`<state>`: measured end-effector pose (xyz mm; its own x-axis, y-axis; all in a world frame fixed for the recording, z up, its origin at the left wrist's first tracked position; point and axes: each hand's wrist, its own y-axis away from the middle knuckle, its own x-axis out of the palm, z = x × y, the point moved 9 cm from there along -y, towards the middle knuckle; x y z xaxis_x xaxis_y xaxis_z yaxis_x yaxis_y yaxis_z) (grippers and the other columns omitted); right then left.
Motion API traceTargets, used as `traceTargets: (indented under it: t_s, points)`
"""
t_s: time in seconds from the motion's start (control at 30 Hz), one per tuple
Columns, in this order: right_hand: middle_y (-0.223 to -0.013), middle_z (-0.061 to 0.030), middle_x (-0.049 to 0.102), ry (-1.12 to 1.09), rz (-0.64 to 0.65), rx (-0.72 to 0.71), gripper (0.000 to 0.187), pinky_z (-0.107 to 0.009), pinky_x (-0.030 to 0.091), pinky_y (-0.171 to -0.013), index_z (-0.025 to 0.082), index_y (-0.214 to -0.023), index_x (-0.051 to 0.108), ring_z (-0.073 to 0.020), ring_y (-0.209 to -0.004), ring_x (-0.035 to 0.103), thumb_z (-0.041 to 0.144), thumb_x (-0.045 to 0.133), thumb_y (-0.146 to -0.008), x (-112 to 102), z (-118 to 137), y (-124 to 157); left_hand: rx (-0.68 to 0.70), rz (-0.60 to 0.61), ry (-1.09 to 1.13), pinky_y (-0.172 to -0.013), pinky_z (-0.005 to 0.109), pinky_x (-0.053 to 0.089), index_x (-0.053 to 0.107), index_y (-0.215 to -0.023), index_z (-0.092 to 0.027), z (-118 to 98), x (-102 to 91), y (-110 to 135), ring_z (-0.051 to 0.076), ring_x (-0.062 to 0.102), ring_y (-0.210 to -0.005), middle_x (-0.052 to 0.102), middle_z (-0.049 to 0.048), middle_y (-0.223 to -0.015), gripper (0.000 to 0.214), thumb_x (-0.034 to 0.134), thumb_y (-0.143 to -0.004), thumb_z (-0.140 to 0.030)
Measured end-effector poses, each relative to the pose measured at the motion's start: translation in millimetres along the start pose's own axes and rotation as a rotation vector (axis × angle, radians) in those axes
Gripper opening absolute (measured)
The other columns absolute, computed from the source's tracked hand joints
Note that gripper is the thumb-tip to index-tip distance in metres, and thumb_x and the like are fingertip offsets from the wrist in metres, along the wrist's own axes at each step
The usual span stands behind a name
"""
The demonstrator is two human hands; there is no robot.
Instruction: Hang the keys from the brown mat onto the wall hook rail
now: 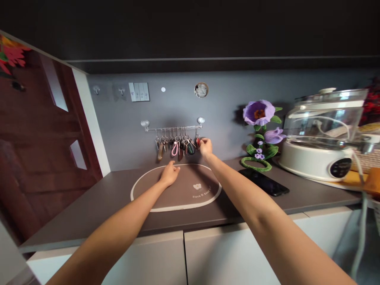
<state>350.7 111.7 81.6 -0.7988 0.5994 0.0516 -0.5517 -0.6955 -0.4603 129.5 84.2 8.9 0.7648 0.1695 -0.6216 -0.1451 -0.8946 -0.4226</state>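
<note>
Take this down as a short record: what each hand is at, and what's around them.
Left hand: open, over a brown oval mat; contact unclear
Right hand: fingers at a red key fob
Key rack: metal rail on the grey wall, hung with keyrings
Counter: dark brown
Nearby: black smartphone, purple flower ornament, white glass-lidded cooker

Soft indoor light, crisp detail, fisheye-warped edges.
</note>
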Motion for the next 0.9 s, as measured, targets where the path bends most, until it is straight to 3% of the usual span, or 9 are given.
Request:
traceTargets:
  t_s: [0.1,0.27,0.33,0.43,0.57,0.7,0.9]
  points:
    - [-0.097,-0.0062,0.058,0.09,-0.054,0.052,0.024,-0.028,0.038,-0.081,0.018,-0.094,0.052,-0.0148,-0.085,0.052,0.026,0.045,-0.072,-12.1,-0.9,19.2,-0.089,0.051,0.1,-0.068,0.026,0.041,0.029,-0.13,-0.008,4.1,0.8,1.3,0.015,0.056,-0.065,0.06,0.0022,-0.066,0.066,0.057,-0.073,-0.026]
    - [-0.075,-0.0008,0.056,0.007,0.208,0.071,0.03,-0.028,0.042,-0.068,0.019,-0.099,0.054,-0.0128,-0.065,0.051,0.028,0.052,-0.07,-0.5,15.7,60.3,-0.2,0.213,0.321,-0.05,0.023,0.037,0.003,-0.138,-0.02,-4.2,-1.3,11.1,0.008,0.042,-0.039,0.049,-0.0075,-0.049,0.094,0.064,-0.067,-0.023]
    - [-0.064,0.0032,0.052,-0.085,0.359,0.062,0.047,-0.026,0.041,-0.059,0.02,-0.113,0.048,-0.01,-0.054,0.045,0.022,0.055,-0.067,7.0,27.3,81.2,-0.128,0.199,0.398,-0.048,0.021,0.034,0.003,-0.138,-0.024,-17.7,-14.2,17.5,0.006,0.04,-0.038,0.045,-0.0095,-0.048,0.094,0.064,-0.066,-0.019]
    - [-0.058,0.0066,0.049,-0.18,0.591,-0.062,0.077,-0.024,0.04,-0.055,0.026,-0.134,0.022,-0.0083,-0.049,0.041,0.02,0.057,-0.066,12.2,53.2,117.1,0.079,0.13,0.547,-0.05,0.017,0.034,-0.001,-0.138,-0.027,-43.6,-44.0,36.0,0.004,0.041,-0.045,0.045,-0.0097,-0.053,0.099,0.064,-0.065,-0.014]
    - [-0.07,0.0035,0.057,-0.17,0.737,-0.186,0.088,-0.024,0.043,-0.057,0.028,-0.138,-0.001,-0.0079,-0.054,0.043,0.025,0.056,-0.071,1.1,69.7,157.3,0.286,0.161,0.605,-0.058,0.017,0.036,-0.011,-0.136,-0.027,-64.5,-71.0,75.1,0.004,0.042,-0.054,0.046,-0.008,-0.062,0.104,0.063,-0.065,-0.012]
    - [-0.066,0.0048,0.056,-0.084,0.79,-0.194,0.092,-0.023,0.042,-0.051,0.026,-0.137,-0.01,-0.0086,-0.051,0.043,0.029,0.054,-0.072,-10.4,62.8,183.5,0.302,0.168,0.573,-0.062,0.018,0.037,-0.019,-0.134,-0.026,-53.9,-80.1,103.9,0.005,0.043,-0.056,0.047,-0.0073,-0.065,0.106,0.061,-0.066,-0.013]
    - [-0.061,0.0066,0.052,-0.031,0.776,-0.206,0.091,-0.024,0.043,-0.056,0.026,-0.137,-0.013,-0.0104,-0.056,0.05,0.03,0.053,-0.074,-21.8,59.5,206.0,0.244,0.191,0.553,-0.058,0.017,0.036,-0.02,-0.134,-0.027,-27.2,-72.5,120.2,0.004,0.042,-0.055,0.047,-0.0075,-0.066,0.106,0.061,-0.067,-0.014]
